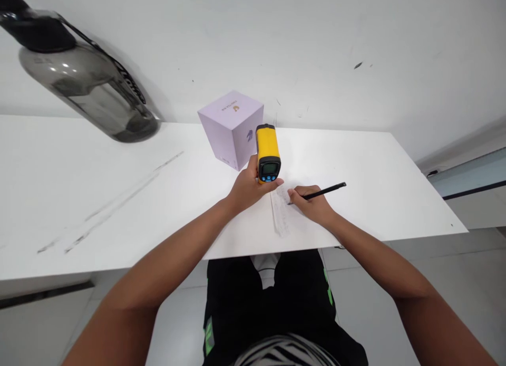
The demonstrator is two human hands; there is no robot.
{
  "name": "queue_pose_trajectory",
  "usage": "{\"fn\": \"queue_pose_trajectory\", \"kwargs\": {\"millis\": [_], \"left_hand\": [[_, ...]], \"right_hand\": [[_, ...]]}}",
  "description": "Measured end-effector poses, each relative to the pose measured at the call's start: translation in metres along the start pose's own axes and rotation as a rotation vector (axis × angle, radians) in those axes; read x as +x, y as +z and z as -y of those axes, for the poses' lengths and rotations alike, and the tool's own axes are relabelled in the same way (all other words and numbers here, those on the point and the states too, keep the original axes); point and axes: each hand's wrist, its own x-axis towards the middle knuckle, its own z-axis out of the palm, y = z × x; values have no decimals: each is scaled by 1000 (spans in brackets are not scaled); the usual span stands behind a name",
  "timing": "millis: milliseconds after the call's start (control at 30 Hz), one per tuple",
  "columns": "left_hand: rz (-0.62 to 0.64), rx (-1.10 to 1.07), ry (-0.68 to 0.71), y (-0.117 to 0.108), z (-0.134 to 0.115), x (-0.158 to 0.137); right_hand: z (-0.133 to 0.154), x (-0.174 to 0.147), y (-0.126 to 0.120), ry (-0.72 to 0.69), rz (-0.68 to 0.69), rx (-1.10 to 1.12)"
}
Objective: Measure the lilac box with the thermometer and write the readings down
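Observation:
My left hand (249, 186) is closed around the handle of a yellow and black infrared thermometer (268, 145). Its small screen and blue buttons face me, and the handle is hidden below the body. In my right hand (314, 205) is a black pen (328, 190), its tip down at the right edge of a narrow slip of paper (280, 218). Faint handwriting shows on the slip, too small to read. Just behind the thermometer stands a pale purple box (219, 131) with a small gold mark on top.
A large grey see-through water bottle (90, 87) with a black lid and strap stands at the back left. The white tabletop (118, 197) carries dark scuff marks on its left side. A white wall (316, 50) runs along its back edge.

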Motion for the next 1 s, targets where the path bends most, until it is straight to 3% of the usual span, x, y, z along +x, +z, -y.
{"fn": "queue_pose_trajectory", "kwargs": {"millis": [700, 900, 1000], "left_hand": [[31, -8, 14, 0, 4, 2], [18, 3, 33, -1, 4, 2], [16, 6, 34, 0, 5, 2]], "right_hand": [[0, 0, -1, 19, 12, 26], [2, 4, -5, 154, -165, 135], [1, 6, -6, 180, -165, 221]]}}
